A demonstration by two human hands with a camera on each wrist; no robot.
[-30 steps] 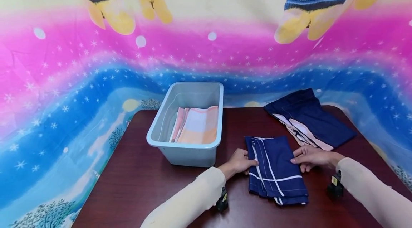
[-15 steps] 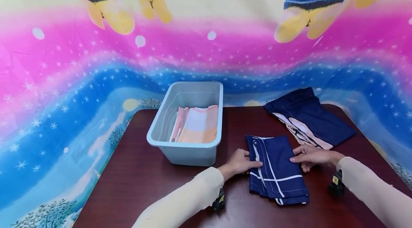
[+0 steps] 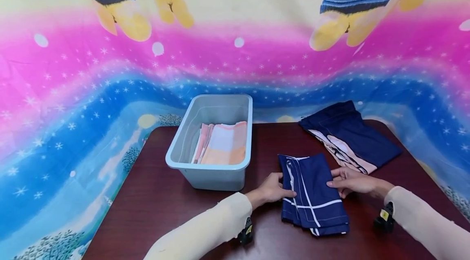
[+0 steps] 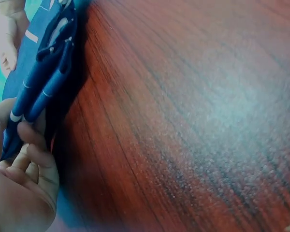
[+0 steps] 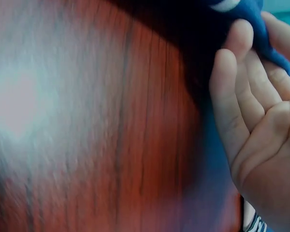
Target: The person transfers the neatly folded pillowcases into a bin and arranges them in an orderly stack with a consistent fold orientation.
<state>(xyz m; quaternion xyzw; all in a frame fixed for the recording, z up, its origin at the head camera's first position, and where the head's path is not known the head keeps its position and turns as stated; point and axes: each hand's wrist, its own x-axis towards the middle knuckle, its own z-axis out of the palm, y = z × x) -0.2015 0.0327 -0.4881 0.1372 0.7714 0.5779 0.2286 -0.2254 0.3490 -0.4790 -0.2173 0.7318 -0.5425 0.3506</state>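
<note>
A folded navy cloth with white lines is lying between the person's two hands, over the near part of the dark red-brown table; whether its whole underside is touching the wood, one cannot tell. The left hand is pinching its left edge about midway along, the thumb lying on top and the fingers tucking underneath, and the left wrist view is showing the layered folds between them. The right hand is gripping the right edge a little farther up, likewise with thumb above and fingers below, so the cloth's nearer end is extending past both grips toward the person. Small yellow labels are showing on the black wrist devices below the pale sleeves, their print too small to read. Beyond the right hand, a second navy cloth with a pale pink and black pattern is lying at the table's far right corner. To the left, a grey-blue bin is standing near the far edge, holding folded pink, white and orange cloth, while a snowflake-patterned backdrop is hanging behind everything
</note>
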